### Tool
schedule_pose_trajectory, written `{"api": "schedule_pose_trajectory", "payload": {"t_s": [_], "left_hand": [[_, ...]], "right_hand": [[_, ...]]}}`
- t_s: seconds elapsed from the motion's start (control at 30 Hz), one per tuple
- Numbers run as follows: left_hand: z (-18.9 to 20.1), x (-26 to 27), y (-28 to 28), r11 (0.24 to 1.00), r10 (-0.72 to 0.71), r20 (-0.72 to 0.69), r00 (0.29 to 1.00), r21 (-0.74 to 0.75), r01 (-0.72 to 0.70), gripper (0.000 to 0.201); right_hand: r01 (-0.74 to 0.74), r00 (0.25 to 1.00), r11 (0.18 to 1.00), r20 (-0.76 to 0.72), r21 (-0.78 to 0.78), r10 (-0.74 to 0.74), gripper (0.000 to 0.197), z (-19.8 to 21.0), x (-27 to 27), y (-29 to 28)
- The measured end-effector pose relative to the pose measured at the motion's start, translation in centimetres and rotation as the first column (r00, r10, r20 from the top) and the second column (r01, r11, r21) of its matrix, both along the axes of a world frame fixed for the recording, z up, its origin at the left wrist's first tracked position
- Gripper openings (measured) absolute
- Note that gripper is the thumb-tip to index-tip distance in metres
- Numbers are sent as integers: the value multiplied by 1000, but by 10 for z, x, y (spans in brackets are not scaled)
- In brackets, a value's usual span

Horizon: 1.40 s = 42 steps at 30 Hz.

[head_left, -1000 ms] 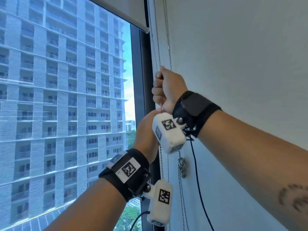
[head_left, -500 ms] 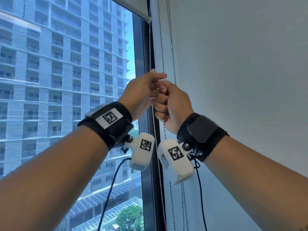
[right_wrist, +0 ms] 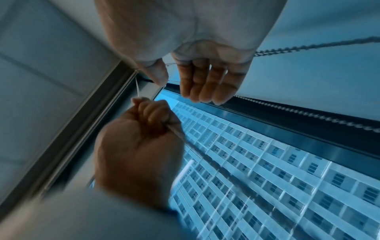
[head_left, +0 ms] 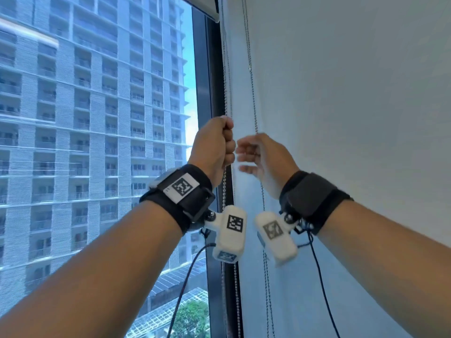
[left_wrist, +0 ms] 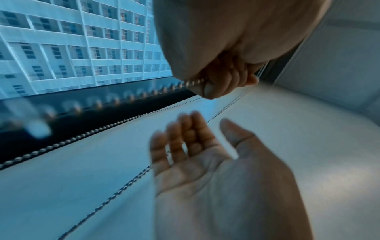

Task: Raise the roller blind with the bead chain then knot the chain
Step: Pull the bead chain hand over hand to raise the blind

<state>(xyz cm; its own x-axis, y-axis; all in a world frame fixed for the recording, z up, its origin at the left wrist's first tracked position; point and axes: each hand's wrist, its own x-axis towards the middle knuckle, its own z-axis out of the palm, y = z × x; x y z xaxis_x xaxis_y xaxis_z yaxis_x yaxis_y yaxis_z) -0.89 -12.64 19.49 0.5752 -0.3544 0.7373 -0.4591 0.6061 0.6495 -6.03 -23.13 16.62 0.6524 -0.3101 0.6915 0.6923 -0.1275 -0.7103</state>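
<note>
Left hand is up at the window frame, fist clenched round the bead chain, and that strand runs taut above the knuckles toward the top of the frame and drops out below the wrist past the white wrist camera. From the left wrist view the beads feed straight into the curled fingers, thumb pressed over them. Right hand sits just right of the fist, blurred, palm turned toward the left, fingers loosely spread and holding nothing; a second chain strand hangs behind it against the lowered neighbouring blind, and whether the fingers touch it I cannot tell. The right wrist view shows those fingers straight and relaxed, free of the strand that passes behind them. The roller blind is high, only its bottom edge showing at the top of the glass, the tower block fully in sight through the window. Both strands hang on down past the wrists, side by side, near the right edge of the window frame
</note>
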Motion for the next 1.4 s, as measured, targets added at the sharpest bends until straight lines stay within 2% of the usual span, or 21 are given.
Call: {"api": "schedule_pose_trajectory", "payload": {"t_s": [0.1, 0.17, 0.27, 0.37, 0.47, 0.53, 0.6, 0.7, 0.8, 0.93, 1.03, 1.1, 1.17, 1.23, 1.27, 1.3, 1.37, 1.4], "left_hand": [[-12, -3, -10, 1000, -3, -26, 1000, 12, 4, 29], [-21, -2, -16, 999, -14, -33, 999, 34, 15, 32], [-35, -2, -18, 997, 20, -11, 1000, 72, -19, 39], [-46, 2, -15, 990, 56, 133, 990, 122, -72, 28], [-52, 19, -8, 978, 61, 95, 994, 195, -78, 36], [-51, 28, -1, 962, 100, 118, 988, 241, -127, 33], [-43, 28, 7, 961, 89, 140, 986, 247, -122, 32], [-21, 22, 13, 976, 44, 156, 987, 205, -76, 43], [0, 15, 12, 979, 8, 171, 985, 198, -42, 52], [19, 3, 7, 977, 21, 185, 983, 205, -59, 46], [23, 0, 2, 969, 47, 226, 973, 224, -99, 32], [20, 1, 1, 973, 15, 208, 978, 223, -63, 27], [16, 5, 0, 983, -24, 159, 987, 184, -5, 26], [10, 11, 1, 992, -56, 117, 992, 116, 43, 27], [7, 13, 1, 995, -54, 102, 993, 90, 45, 29], [5, 16, 1, 997, -38, 88, 995, 74, 31, 30], [0, 15, -2, 997, 3, 67, 998, 71, -8, 31], [-3, 12, -4, 997, 12, 60, 998, 72, -17, 31]], "right_hand": [[-96, 994, 993, 65, 73, 92, 25, 43, -3, 5], [-128, 991, 988, 51, 86, 124, 34, 67, -6, 11], [-113, 994, 987, 18, 115, 111, 38, 81, -8, 18], [-70, 998, 979, 18, 193, 68, 39, 68, -2, 26], [-64, 997, 977, 43, 205, 57, 41, 50, 2, 29], [-90, 995, 973, 55, 211, 80, 41, 40, 3, 29], [-99, 994, 974, 73, 203, 85, 40, 32, 5, 27], [-70, 995, 984, 86, 165, 56, 36, 24, 4, 28], [-134, 987, 976, 110, 174, 116, 39, 19, 2, 31], [-134, 989, 975, 90, 179, 120, 39, 10, 1, 33], [-122, 991, 984, 75, 133, 113, 39, 4, 4, 30], [-110, 994, 991, 38, 72, 107, 38, -1, 7, 25], [-103, 993, 993, -63, -63, 99, 36, -5, 6, 15], [19, 988, 951, -139, -308, -64, 28, -5, -1, 4], [130, 974, 900, -115, -416, -193, 24, -1, -5, -1], [234, 957, 860, -51, -453, -287, 22, 5, -9, -6], [345, 936, 871, 62, -350, -346, 20, 25, -13, -14], [329, 944, 903, 81, -277, -320, 18, 37, -14, -16]]}}
